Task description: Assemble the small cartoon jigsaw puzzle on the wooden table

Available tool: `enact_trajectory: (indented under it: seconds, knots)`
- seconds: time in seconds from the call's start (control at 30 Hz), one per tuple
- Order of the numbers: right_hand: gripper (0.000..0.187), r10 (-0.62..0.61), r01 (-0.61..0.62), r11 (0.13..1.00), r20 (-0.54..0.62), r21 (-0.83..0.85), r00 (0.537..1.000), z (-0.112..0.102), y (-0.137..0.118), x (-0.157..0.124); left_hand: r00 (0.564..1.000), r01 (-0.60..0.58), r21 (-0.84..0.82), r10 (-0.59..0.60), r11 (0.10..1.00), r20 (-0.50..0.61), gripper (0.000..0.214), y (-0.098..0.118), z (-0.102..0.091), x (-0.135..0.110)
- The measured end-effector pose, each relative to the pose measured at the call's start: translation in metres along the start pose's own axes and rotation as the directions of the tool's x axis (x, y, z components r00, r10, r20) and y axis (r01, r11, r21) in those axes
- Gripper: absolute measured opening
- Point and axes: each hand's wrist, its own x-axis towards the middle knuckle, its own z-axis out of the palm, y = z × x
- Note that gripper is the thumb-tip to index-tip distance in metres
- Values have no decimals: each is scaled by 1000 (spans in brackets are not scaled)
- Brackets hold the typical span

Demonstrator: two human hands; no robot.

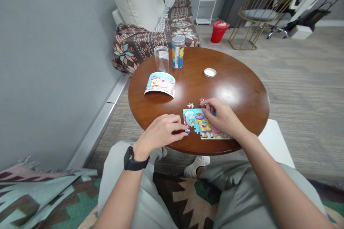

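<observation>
A cartoon jigsaw puzzle (204,125), partly assembled with a gap at its lower left corner, lies near the front edge of the round table. My left hand (168,128), wearing a black watch, pinches a small puzzle piece (187,131) at that gap. Over the puzzle's upper right side is my right hand (221,116), covering part of the picture. Its thumb and index finger are apart, and the index fingertip is beside or touching a loose red and white piece (201,100). Another loose piece (190,105) lies just above the puzzle's top edge.
On the brown table (242,86) stand a curved picture sheet (160,85), a clear container (162,60), a lidded cartoon can (177,53) and a round lid (210,72). Beyond are a covered sofa (180,25), a red bin (219,32) and a gold-framed chair (258,15).
</observation>
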Motion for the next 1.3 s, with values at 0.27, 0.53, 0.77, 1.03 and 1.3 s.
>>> enact_trajectory:
  seconds: [0.27, 0.53, 0.77, 1.03, 1.3]
  knots:
    - [27, 118, -97, 929, -36, 356, 992, -20, -13, 3, 990, 126, 37, -123, 991, -68, 48, 2, -3, 7]
    - [16, 186, -166, 978, -175, 125, 967, -38, 33, 6, 997, 77, 80, -76, 994, -8, 35, -3, 2, 13]
    - [13, 183, -187, 981, -72, -54, 980, -35, 45, 11, 996, 89, 68, -91, 994, 16, 33, 1, 6, 29]
    - [6, 234, -240, 969, -98, -62, 967, -31, 44, 19, 993, 115, 36, -114, 993, -5, 43, 3, 8, 35]
    - [22, 183, -175, 973, -38, 148, 982, -27, 42, 19, 991, 105, -18, -106, 994, -78, 38, 5, 9, 31]
